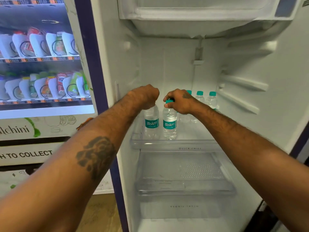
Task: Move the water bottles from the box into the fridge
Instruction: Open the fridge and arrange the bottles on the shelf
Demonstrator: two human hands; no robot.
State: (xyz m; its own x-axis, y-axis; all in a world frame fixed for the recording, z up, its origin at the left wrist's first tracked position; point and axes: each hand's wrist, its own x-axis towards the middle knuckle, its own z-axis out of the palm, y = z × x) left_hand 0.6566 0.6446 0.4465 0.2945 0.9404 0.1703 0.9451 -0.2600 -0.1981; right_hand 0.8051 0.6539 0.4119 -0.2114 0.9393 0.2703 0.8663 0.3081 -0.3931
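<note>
The fridge stands open in front of me, with a clear glass shelf at mid height. My left hand grips the top of a small water bottle with a teal label, upright at the shelf's front left; its cap is hidden under my fingers. Just to its right, my right hand holds a second labelled bottle by its teal cap, also upright on the shelf. Behind my right hand, three more teal-capped bottles stand in a row at the back. The box is out of view.
A vending machine full of snack packets stands close on the left. Below the glass shelf lie a clear tray and a vegetable drawer. The freezer compartment hangs overhead. Shelf rails line the fridge's right wall.
</note>
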